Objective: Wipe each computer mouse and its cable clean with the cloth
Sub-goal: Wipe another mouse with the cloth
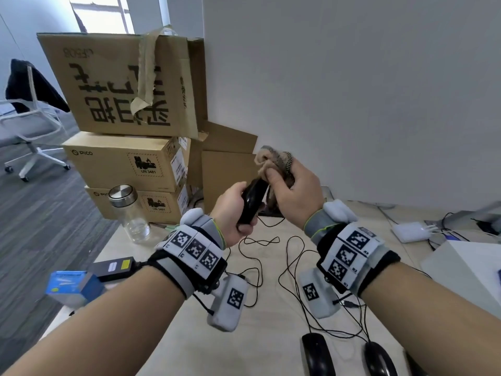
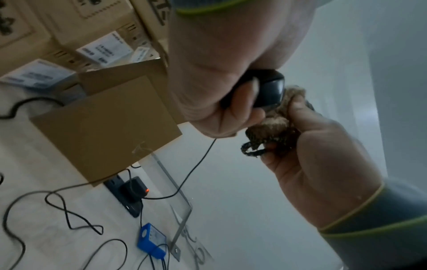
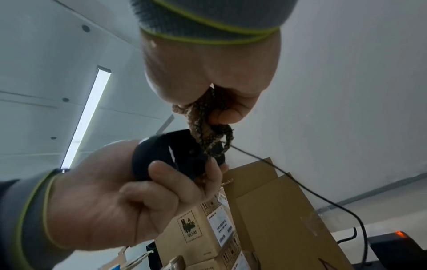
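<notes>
A person's left hand (image 1: 232, 210) grips one black computer mouse (image 1: 253, 202) raised above a pale desk (image 1: 271, 308), fingers curled round its body, while the right hand (image 1: 294, 194) clutches a bunched brown cloth (image 1: 273, 158) and holds it against the mouse's far end. The held mouse's thin black cable (image 1: 260, 241) trails down from it to the desktop, where it loops among other dark leads. Two more black mice (image 1: 317, 354) lie side by side on the desk at the near edge (a third dark shape at the frame's corner is too cropped to identify), their cables running away from them across the surface. Behind the hands stand three stacked cardboard boxes (image 1: 122, 85), with more cardboard at their right against the white wall. One clear glass bottle (image 1: 130, 213) with a metal lid stands at the desk's left corner, near a blue carton (image 1: 70, 286).
</notes>
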The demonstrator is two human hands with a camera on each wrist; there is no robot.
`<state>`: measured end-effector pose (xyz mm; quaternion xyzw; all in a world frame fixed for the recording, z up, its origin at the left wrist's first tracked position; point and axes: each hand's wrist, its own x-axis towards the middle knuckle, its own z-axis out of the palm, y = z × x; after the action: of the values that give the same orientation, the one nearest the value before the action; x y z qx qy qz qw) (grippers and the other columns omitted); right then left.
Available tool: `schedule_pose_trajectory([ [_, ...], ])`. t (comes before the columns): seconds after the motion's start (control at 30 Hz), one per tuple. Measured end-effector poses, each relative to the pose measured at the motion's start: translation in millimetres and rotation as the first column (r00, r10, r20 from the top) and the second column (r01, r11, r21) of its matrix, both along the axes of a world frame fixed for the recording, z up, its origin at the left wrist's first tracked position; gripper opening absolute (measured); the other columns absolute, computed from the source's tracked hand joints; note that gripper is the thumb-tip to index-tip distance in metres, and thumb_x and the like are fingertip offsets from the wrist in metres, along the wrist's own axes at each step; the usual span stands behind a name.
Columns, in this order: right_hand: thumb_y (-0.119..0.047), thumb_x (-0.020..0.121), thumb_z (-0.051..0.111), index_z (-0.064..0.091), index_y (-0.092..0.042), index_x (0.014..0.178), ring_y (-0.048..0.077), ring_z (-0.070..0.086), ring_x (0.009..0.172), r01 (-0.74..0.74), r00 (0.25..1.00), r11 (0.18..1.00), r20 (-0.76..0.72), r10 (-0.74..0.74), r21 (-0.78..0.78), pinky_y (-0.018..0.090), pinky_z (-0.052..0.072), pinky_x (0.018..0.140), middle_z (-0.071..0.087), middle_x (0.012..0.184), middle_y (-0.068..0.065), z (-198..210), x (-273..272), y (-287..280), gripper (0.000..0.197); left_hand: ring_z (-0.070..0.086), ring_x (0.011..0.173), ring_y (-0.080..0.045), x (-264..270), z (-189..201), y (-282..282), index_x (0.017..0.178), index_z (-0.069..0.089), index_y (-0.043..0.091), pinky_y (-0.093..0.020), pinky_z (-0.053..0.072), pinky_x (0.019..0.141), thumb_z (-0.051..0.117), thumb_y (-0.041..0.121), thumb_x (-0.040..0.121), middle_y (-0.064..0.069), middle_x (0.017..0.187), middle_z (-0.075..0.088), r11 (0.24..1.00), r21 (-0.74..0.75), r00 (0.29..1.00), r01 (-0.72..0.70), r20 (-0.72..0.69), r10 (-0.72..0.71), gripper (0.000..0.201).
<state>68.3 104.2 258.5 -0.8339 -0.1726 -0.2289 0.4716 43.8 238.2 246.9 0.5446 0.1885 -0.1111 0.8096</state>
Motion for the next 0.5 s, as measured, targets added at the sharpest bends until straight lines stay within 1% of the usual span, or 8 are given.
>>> schedule_pose_trajectory([
  [0.07, -0.041, 0.085, 0.058, 0.071, -0.024, 0.098, 0.017, 0.063, 0.076, -0.033, 0.999, 0.992, 0.035, 0.038, -0.119, 0.028, 0.047, 0.068, 0.07, 0.082, -0.001, -5.6, -8.0, 5.3, 0.024, 0.043, 0.044, -0.019, 2.0, 0.3, -1.3, 0.085, 0.055, 0.008, -0.017, 0.023, 0.04, 0.044, 0.028, 0.096, -0.011, 0.067, 0.051, 0.993, 0.073, 0.996, -0.091, 0.027, 0.09, 0.025],
  [0.13, -0.037, 0.086, 0.058, 0.071, -0.02, 0.1, 0.021, 0.063, 0.081, -0.152, 0.982, 0.963, 0.073, 0.172, -0.224, 0.032, 0.048, 0.071, 0.07, 0.088, 0.002, -11.9, -21.9, 11.7, 0.026, 0.048, 0.057, -0.021, 5.6, 0.6, -0.2, 0.074, 0.055, 0.011, -0.022, 0.03, 0.047, 0.051, 0.021, 0.085, -0.01, 0.066, 0.049, 0.989, 0.061, 0.99, -0.132, 0.05, 0.129, 0.015],
  [0.2, -0.034, 0.086, 0.06, 0.069, -0.016, 0.101, 0.021, 0.062, 0.08, -0.217, 0.963, 0.939, 0.099, 0.251, -0.266, 0.034, 0.048, 0.071, 0.069, 0.087, 0.003, -14.3, -27.7, 13.0, 0.024, 0.048, 0.054, -0.019, 6.0, 2.5, 1.9, 0.069, 0.052, 0.014, -0.02, 0.032, 0.046, 0.052, 0.02, 0.081, -0.009, 0.064, 0.047, 0.991, 0.035, 0.991, -0.128, 0.047, 0.126, 0.013],
  [0.27, -0.032, 0.086, 0.062, 0.069, -0.019, 0.1, 0.018, 0.062, 0.079, -0.153, 0.979, 0.972, 0.104, 0.173, -0.181, 0.031, 0.049, 0.072, 0.07, 0.087, -0.001, -10.9, -18.3, 8.4, 0.02, 0.043, 0.044, -0.018, 1.8, 4.0, 1.3, 0.076, 0.053, 0.012, -0.016, 0.024, 0.041, 0.046, 0.022, 0.092, -0.009, 0.063, 0.048, 0.993, 0.068, 0.995, -0.094, 0.031, 0.092, 0.02],
  [0.33, -0.03, 0.089, 0.063, 0.07, -0.027, 0.101, 0.005, 0.062, 0.078, -0.046, 0.997, 0.996, 0.053, 0.05, -0.073, 0.019, 0.048, 0.075, 0.07, 0.086, -0.012, -5.9, -1.2, -2.0, 0.014, 0.042, 0.043, -0.019, -4.1, 6.2, -1.6, 0.084, 0.051, 0.008, -0.018, 0.019, 0.04, 0.042, 0.026, 0.098, -0.01, 0.064, 0.049, 0.994, 0.108, 0.999, -0.015, 0.048, 0.01, 0.025],
  [0.4, -0.028, 0.091, 0.063, 0.069, -0.036, 0.094, -0.005, 0.059, 0.073, 0.01, 0.999, 0.999, -0.047, -0.011, -0.033, 0.007, 0.043, 0.072, 0.065, 0.078, -0.023, -2.8, 12.4, -12.1, 0.011, 0.042, 0.045, -0.019, -9.0, 7.2, -2.7, 0.084, 0.049, 0.006, -0.021, 0.017, 0.041, 0.044, 0.031, 0.099, -0.008, 0.06, 0.047, 0.991, 0.128, 0.997, 0.033, 0.065, -0.042, 0.03],
  [0.47, -0.028, 0.091, 0.062, 0.067, -0.039, 0.087, -0.009, 0.059, 0.071, 0.016, 0.997, 0.999, -0.077, -0.019, -0.039, 0.008, 0.042, 0.069, 0.064, 0.073, -0.024, -2.0, 18.0, -17.5, 0.013, 0.044, 0.047, -0.019, -10.5, 8.4, -1.4, 0.087, 0.052, 0.005, -0.022, 0.022, 0.041, 0.048, 0.035, 0.099, -0.007, 0.06, 0.048, 0.993, 0.114, 0.997, 0.038, 0.06, -0.045, 0.032],
  [0.5, -0.03, 0.091, 0.062, 0.068, -0.036, 0.09, -0.007, 0.059, 0.069, 0.021, 0.996, 0.999, -0.081, -0.024, -0.04, 0.01, 0.042, 0.067, 0.064, 0.07, -0.021, -0.4, 18.6, -19.3, 0.009, 0.046, 0.049, -0.019, -10.5, 9.9, -0.3, 0.09, 0.054, 0.005, -0.023, 0.028, 0.041, 0.05, 0.037, 0.098, -0.007, 0.062, 0.051, 0.995, 0.098, 0.998, 0.034, 0.053, -0.039, 0.033],
])
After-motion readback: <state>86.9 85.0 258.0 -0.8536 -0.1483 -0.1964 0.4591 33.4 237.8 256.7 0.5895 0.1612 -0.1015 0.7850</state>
